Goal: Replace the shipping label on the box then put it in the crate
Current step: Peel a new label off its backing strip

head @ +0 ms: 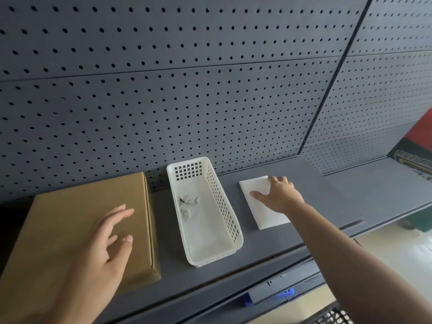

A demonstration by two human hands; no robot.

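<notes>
A flat brown cardboard box (70,211) lies at the left of the grey shelf, its top bare. My left hand (105,244) hovers over the box's right half, fingers spread, holding nothing. To the right of a white basket lies a white label sheet (264,211), blank side up. My right hand (278,194) rests on the sheet's far part with fingers spread and flat on it, not gripping. A white perforated plastic basket (231,218) stands between box and sheet, with a crumpled scrap of paper (188,206) inside.
A dark pegboard wall (187,90) rises behind the grey shelf (304,174). A red and black printed object (416,148) sits at the far right. A black mesh crate corner (332,318) shows at the bottom right, below the shelf edge.
</notes>
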